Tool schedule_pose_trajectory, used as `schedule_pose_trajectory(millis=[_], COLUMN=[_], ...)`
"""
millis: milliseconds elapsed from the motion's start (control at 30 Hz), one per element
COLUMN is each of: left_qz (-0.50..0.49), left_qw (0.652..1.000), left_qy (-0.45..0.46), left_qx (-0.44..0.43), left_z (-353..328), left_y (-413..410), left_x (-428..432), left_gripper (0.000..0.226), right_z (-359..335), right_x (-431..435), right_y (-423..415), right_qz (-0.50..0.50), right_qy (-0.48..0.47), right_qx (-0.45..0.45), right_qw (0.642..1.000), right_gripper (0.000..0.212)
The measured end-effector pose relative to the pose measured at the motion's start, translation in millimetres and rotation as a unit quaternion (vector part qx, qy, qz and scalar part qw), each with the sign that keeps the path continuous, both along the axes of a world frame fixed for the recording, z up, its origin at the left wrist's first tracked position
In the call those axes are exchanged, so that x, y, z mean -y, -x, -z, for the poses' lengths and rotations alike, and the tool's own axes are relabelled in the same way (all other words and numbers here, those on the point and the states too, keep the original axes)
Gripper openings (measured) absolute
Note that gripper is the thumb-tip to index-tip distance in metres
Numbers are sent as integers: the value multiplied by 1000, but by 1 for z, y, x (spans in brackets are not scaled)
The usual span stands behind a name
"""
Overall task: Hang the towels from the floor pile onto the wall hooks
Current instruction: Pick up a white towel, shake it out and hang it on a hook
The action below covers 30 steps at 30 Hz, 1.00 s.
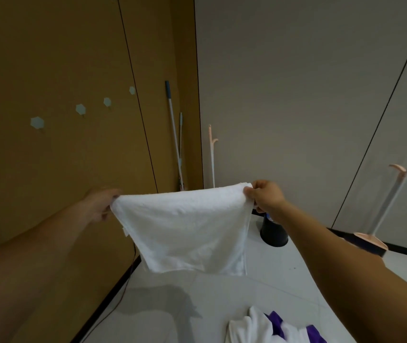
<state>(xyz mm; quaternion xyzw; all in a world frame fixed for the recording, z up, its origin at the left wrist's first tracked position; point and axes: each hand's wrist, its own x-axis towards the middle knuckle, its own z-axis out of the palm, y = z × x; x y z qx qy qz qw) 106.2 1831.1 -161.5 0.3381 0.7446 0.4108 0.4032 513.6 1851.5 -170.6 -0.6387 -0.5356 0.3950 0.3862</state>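
**Two corners pinched**

My left hand (101,206) and right hand (263,195) each pinch a top corner of the white terry towel (187,229), stretched between them. I'd keep it taut, carrying it leftward to the pale hexagonal wall hooks (37,123).

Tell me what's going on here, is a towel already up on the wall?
Not yet. A person holds a white terry-cloth towel spread in the air, the left hand gripping one top corner and the right hand pinching the other. The row of pale hexagonal wall hooks on the brown wall to the left carries nothing. A pile of white and purple towels lies on the white floor at the lower right.
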Motion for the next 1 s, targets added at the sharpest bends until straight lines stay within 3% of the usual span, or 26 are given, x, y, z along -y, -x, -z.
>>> schedule_pose_trajectory(millis=[133,333,433,567,700,900,1000], left_qz=[14,43,33,53,83,143,157], left_qw=[1000,997,998,996,991,974,970], left_qy=[11,59,55,70,77,129,127], left_qx=[7,12,12,-17,-76,-121,-139], left_z=[-6,-4,2,7,7,-3,-5], left_y=[6,24,32,44,61,90,106], left_x=[13,32,37,44,46,42,39], left_gripper=[9,15,9,19,24,18,20], right_z=[-1,-5,-6,-7,-6,7,10], right_x=[-5,-5,-5,-8,-18,-42,-54], right_y=[12,37,49,66,82,119,144], right_qz=[3,14,22,-2,-19,-67,-122], right_qy=[-3,17,31,26,3,-48,-39], right_qx=[-1,-158,-253,-281,-228,-85,-30], right_qw=[1000,987,967,959,973,993,991], right_gripper=[18,9,13,30,45,9,27])
